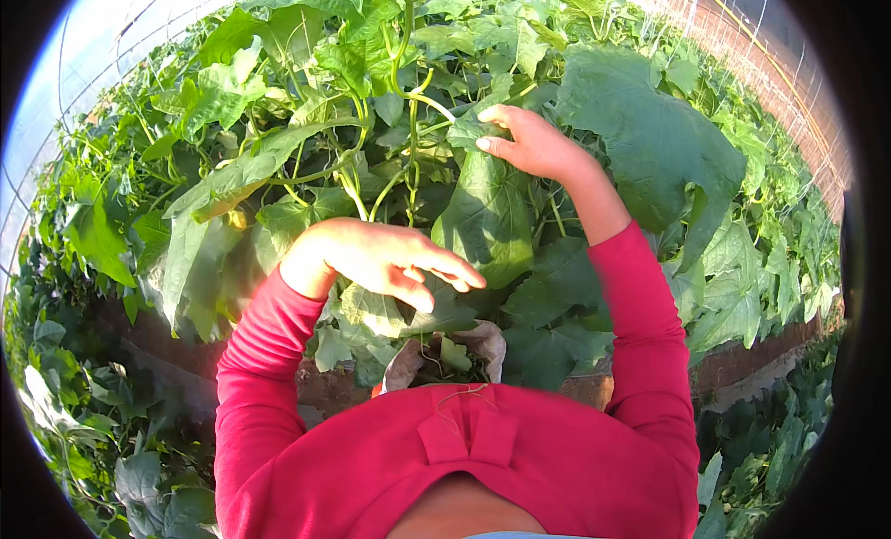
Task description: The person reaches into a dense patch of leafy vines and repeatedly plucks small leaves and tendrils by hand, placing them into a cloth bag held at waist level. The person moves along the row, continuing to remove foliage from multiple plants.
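Note:
My right hand is at a large green leaf, its thumb and fingers around the leaf's upper part near the stalk. Whether the fingers press on the leaf is not plain. My left hand hovers lower and to the left, over the leaves, fingers extended and holding nothing. Between and above the hands rise curling green vine stems. Below my left hand, close to my body, is a crumpled pale bag with leaf bits and thin stems inside.
Dense climbing vines surround both arms. A broad leaf spreads beside my right forearm, and a drooping leaf hangs at the left. Thin strings run up at the far right. A strip of bare soil lies under the foliage.

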The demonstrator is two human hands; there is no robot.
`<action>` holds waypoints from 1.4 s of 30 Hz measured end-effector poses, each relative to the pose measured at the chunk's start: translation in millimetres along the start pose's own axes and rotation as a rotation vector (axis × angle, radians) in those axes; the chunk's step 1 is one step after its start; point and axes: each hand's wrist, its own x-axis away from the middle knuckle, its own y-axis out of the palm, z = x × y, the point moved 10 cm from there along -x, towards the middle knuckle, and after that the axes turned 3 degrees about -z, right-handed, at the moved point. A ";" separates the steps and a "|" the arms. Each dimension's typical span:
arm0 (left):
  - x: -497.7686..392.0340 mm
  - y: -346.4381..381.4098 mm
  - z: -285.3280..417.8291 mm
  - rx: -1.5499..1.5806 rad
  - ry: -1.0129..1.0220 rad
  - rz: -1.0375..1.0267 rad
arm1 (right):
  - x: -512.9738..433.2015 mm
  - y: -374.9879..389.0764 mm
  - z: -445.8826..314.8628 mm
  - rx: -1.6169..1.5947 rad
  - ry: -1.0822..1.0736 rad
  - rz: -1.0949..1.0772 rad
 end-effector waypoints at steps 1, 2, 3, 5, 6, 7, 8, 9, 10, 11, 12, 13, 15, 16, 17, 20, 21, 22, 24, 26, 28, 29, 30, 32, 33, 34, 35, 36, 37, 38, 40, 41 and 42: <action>9.5 -38.5 -36.0 0.006 -0.230 0.203 | 6.4 17.6 -1.3 0.081 0.058 -0.072; 30.1 -82.2 -71.6 -0.119 -0.436 0.475 | 10.4 29.7 -2.2 -0.040 0.106 -0.101; 54.2 -119.0 -93.7 -0.379 -0.648 0.735 | 15.3 35.2 -7.0 -0.073 0.122 -0.069; 63.6 -145.8 -110.8 -0.755 -0.456 1.066 | 21.6 45.8 -17.9 -0.166 0.115 -0.052; 53.6 -147.7 -110.7 -0.882 -0.334 1.094 | 22.0 51.2 -19.7 -0.224 0.142 -0.092; 42.5 -146.7 -104.3 -1.010 -0.202 1.113 | 22.5 53.8 -20.8 -0.281 0.170 -0.124; 32.0 -146.1 -111.0 -1.078 -0.217 1.058 | 22.3 58.3 -14.0 -0.358 0.200 -0.106; 20.1 -145.3 -112.1 -0.984 -0.200 1.002 | 22.2 56.3 -15.9 -0.403 0.165 -0.128; 13.9 -148.3 -119.3 -0.932 -0.161 0.997 | 18.7 54.9 -17.6 -0.490 0.077 -0.065; 5.9 -152.3 -139.5 -0.879 -0.123 0.991 | 16.5 53.2 -19.6 -0.575 -0.013 -0.003; 12.2 -161.6 -161.0 -0.594 0.094 1.143 | 12.2 56.9 -23.4 -0.568 -0.007 -0.035; 12.9 -167.0 -161.8 -0.328 0.367 1.245 | 12.9 56.7 -26.7 -0.556 0.010 -0.060; 5.1 -157.1 -145.1 -0.762 0.475 1.378 | 11.4 58.9 -24.4 -0.557 0.019 -0.092; 2.7 -157.4 -148.7 -0.633 0.657 1.435 | 8.1 62.0 -23.3 -0.572 0.003 -0.107; 2.7 -159.8 -154.8 -0.489 0.840 1.499 | 6.0 64.2 -23.8 -0.587 -0.014 -0.122; 4.3 -187.5 -183.5 -0.292 0.771 1.617 | 5.6 59.9 -36.2 -0.556 0.039 -0.143; -2.0 -203.2 -200.3 -0.244 0.645 1.624 | 7.2 60.3 -25.8 -0.587 0.088 -0.154; -21.7 -222.1 -208.9 0.171 0.296 1.365 | 12.2 57.7 -12.1 -0.618 0.146 -0.150; -26.0 -219.1 -178.6 0.032 -0.025 1.158 | 15.4 52.1 27.4 -0.707 0.320 -0.126; -8.6 -215.7 -125.3 -0.771 -0.088 1.267 | 8.7 40.1 86.7 -0.444 0.434 -0.013; 8.0 -223.5 -123.5 -0.721 -0.050 1.357 | 5.3 15.0 145.6 0.047 0.290 0.284; 18.6 -227.6 -125.1 -0.743 0.015 1.440 | 15.3 1.5 157.5 0.250 0.115 0.489; 21.1 -238.5 -139.4 -0.627 -0.034 1.429 | 22.4 -8.0 157.4 0.308 0.103 0.585; 33.7 -261.3 -173.1 -0.469 0.006 1.406 | 26.1 -19.5 146.2 0.268 0.235 0.662; 36.1 -264.3 -178.7 -0.326 0.056 1.399 | 26.1 -21.8 135.2 0.171 0.386 0.636; 39.4 -264.8 -182.0 -0.189 0.099 1.392 | 11.5 -5.0 125.0 -0.179 0.509 0.475; 31.2 -265.6 -180.4 -0.042 0.164 1.360 | 1.8 -4.0 116.0 -0.279 0.427 0.499; 28.2 -266.0 -176.0 -0.034 0.186 1.353 | -10.3 -4.2 109.1 -0.379 0.340 0.517; 23.2 -265.2 -170.4 0.003 0.198 1.341 | -20.9 -5.0 105.1 -0.480 0.254 0.535; 19.2 -264.3 -164.6 0.039 0.210 1.329 | -33.0 -6.4 104.5 -0.462 0.217 0.549; 15.7 -263.2 -156.2 0.062 0.254 1.322 | -56.8 -7.5 96.6 -0.433 0.139 0.571; 13.0 -262.4 -156.9 0.098 0.258 1.322 | -60.2 -6.8 96.3 -0.427 0.169 0.592; 12.6 -259.4 -155.2 0.134 0.258 1.327 | -64.1 -8.4 89.0 -0.424 0.198 0.609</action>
